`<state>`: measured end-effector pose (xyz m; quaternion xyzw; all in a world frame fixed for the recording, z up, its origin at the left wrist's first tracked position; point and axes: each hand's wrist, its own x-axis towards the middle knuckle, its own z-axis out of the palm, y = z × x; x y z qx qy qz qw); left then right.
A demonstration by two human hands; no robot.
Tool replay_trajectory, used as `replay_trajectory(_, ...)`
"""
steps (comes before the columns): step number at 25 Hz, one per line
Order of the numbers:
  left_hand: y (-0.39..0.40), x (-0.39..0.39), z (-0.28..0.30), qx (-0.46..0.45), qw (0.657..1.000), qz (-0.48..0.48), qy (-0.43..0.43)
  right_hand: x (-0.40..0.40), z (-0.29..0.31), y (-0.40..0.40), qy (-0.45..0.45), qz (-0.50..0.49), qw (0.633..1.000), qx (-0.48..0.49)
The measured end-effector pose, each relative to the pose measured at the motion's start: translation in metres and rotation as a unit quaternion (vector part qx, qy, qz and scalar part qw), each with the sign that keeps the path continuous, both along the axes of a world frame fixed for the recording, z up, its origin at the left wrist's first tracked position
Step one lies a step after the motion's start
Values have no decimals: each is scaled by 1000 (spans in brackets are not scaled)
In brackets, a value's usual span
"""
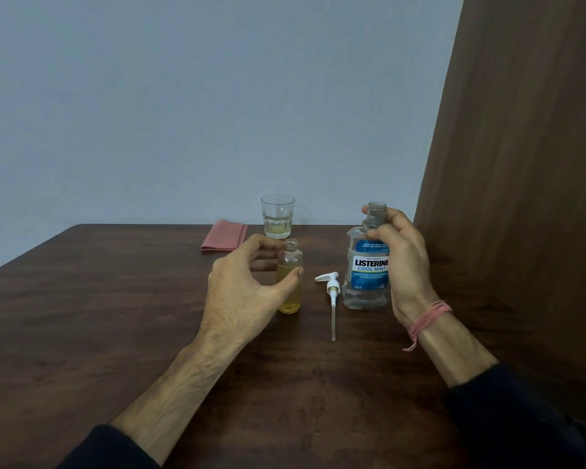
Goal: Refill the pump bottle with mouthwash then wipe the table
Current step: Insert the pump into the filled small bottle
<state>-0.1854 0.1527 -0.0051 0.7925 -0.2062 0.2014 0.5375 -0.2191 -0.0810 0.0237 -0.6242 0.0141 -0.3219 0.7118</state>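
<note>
A small clear pump bottle (290, 282) with yellowish liquid stands upright and uncapped on the dark wooden table (115, 316). My left hand (241, 286) curls round it, thumb on its front and fingertips near its neck. The white pump head (332, 292) with its tube lies flat on the table just right of it. My right hand (403, 262) grips the neck and shoulder of a clear Listerine Cool Mint mouthwash bottle (364, 275), which stands upright with its mouth open. A folded pink cloth (224, 235) lies at the table's far edge.
A drinking glass (277, 216) with a little yellowish liquid stands behind the pump bottle, near the far edge. A brown wooden panel (521, 164) rises along the table's right side. A grey wall lies behind.
</note>
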Motion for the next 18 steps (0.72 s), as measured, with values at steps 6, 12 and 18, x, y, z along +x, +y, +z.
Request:
replay_trajectory(6,0,-1,1,2,1000,-1,10,0,-1,-1,-4,-2,1000,-2)
replay_trajectory(12,-1,-2,2,-4,1000,-1,20,-2,0,1,-18,-21,999,-16)
replay_trajectory(18,0,-2,2,-2,1000,-7,22,-2,-3,5,20,-136,985,-108)
